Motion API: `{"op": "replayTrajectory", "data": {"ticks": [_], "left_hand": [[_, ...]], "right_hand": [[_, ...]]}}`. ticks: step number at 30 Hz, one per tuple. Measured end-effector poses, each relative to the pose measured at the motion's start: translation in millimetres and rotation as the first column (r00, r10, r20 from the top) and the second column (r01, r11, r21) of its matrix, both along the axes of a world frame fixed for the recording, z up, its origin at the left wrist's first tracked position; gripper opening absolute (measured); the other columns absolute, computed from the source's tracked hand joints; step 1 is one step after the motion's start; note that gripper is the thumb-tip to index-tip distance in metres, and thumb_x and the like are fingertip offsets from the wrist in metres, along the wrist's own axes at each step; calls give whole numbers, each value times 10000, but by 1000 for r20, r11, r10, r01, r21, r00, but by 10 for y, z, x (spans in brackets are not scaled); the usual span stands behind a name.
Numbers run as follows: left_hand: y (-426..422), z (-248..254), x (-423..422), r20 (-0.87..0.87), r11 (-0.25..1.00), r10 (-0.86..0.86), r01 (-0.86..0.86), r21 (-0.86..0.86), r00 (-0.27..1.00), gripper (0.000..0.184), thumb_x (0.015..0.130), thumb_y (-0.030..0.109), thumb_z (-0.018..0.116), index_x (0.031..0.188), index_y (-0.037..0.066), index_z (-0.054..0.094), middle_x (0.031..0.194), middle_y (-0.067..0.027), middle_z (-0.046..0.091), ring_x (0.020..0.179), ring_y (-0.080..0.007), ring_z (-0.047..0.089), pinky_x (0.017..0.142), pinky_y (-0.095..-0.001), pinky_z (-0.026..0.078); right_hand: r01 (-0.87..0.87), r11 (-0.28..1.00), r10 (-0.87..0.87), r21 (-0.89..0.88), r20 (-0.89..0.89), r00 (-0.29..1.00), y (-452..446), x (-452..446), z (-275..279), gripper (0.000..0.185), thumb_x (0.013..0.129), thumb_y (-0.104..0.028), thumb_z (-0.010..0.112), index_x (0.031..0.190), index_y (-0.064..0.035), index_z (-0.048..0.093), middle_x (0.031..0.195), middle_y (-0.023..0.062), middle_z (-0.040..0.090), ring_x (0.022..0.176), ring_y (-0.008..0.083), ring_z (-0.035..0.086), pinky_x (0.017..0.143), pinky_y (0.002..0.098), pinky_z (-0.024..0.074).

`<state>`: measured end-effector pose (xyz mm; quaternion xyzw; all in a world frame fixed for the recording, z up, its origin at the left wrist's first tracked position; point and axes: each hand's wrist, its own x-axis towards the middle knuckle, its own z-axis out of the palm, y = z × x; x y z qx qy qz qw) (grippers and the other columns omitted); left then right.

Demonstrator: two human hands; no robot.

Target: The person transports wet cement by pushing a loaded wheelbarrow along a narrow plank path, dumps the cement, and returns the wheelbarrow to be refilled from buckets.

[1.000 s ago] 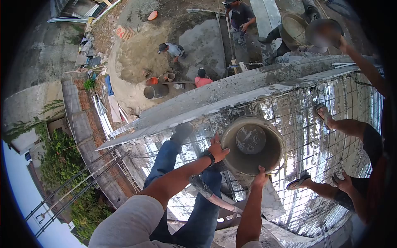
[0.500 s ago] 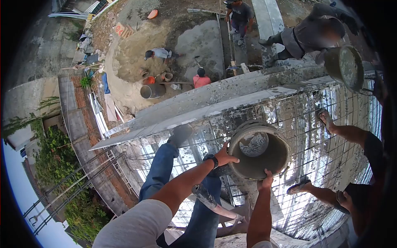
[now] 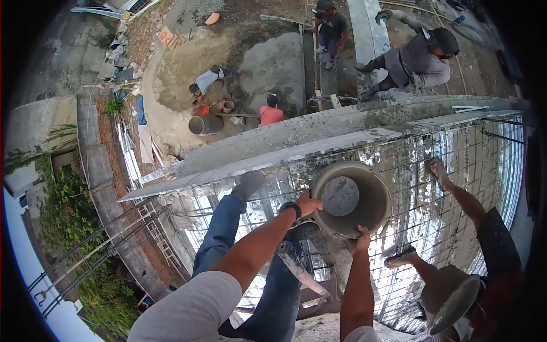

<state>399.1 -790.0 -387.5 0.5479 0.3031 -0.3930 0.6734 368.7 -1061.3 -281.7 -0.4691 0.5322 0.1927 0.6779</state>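
Left hand (image 3: 309,203) was clamped on the left rim of a cement-coated bucket (image 3: 371,200), thumb over the edge; right hand (image 3: 360,240) gripped the same rim at the near side, thumb inside. Bucket sat between the two hands, tilted, mouth toward the wearer, round bottom visible; could not tell if its base touched anything. Dark wristwatch (image 3: 295,210) just behind the left hand. Below the grip: jeans-clad legs (image 3: 219,228) and a cement-smeared tube (image 3: 296,263). Around and right of the grip: rebar mesh (image 3: 413,196) over shiny metal sheeting. Right of it, a co-worker's sandaled feet (image 3: 439,172) stood on the mesh. Lower right, a second bucket (image 3: 450,296) was tilted near that co-worker; hold on it unclear. Past the grip, upward: concrete ledge (image 3: 319,130). Beyond the ledge: person in grey long sleeves (image 3: 415,61), arm outstretched; person in pink shirt (image 3: 272,115); one bent over near a metal drum (image 3: 212,125).
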Motion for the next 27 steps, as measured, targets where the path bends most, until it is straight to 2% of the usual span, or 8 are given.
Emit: {"op": "replayTrajectory", "data": {"ticks": [3,4,10,16,20,23,26,27], "left_hand": [[324,492,3,-4,999,-26,27,40,1000,772,632,213,790,1230,-129,442,923,-180,657,847,-270,650,743,-377,511],[418,529,-40,-33,998,-58,59,39,998,788,641,160,779,1301,-67,413,1020,-160,646,863,-233,640,719,-366,528],[891,1193,-97,-41,1000,-29,29,1,999,659,665,156,752,1234,-63,501,999,-154,660,849,-221,651,686,-354,532],[1068,649,-577,-120,1000,13,-9,28,993,453,672,89,719,1099,-25,620,908,-98,677,808,-200,647,698,-343,529],[1087,773,-616,14,992,125,-126,24,992,455,653,137,763,1001,-82,570,773,-114,650,605,-192,621,499,-324,495],[1068,883,-596,-59,978,135,-123,169,989,361,651,110,752,928,-65,600,729,-88,635,570,-167,598,467,-308,470],[1031,1105,-446,-13,987,162,-162,-16,987,214,687,75,707,856,-31,630,674,-71,614,531,-157,573,452,-301,453],[970,1035,-492,-22,984,173,-174,-35,985,182,703,64,689,854,-23,636,683,-78,621,550,-168,587,477,-316,467]], "right_hand": [[21,1000,-20,19,-46,999,184,-180,49,354,771,-187,635,1111,-115,569,1102,18,588,1036,227,563,917,417,432],[47,998,-46,34,-26,999,296,-272,79,350,772,-190,634,1109,-119,567,1096,15,589,1031,224,564,907,412,431],[51,994,-41,96,-100,994,661,-539,121,371,776,-198,631,1132,-120,555,1096,32,590,1052,224,559,917,436,427],[-10,995,27,100,-172,985,928,-423,262,488,778,-191,629,1239,-88,506,1169,75,579,1094,267,556,942,475,435],[-33,987,56,156,-147,988,928,-412,248,502,783,-180,620,1258,-80,493,1221,79,564,1149,279,542,970,488,428],[-30,974,52,224,-94,994,883,-431,250,521,818,-252,641,1289,-95,483,1265,80,551,1176,279,530,989,493,417],[59,978,-48,201,-60,997,995,-244,600,617,848,-385,659,1357,-104,452,1315,100,530,1210,274,507,1021,500,385],[31,986,-26,164,-34,999,973,-268,629,756,843,-521,654,1429,-122,392,1406,137,455,1283,288,439,1063,512,332]]}}
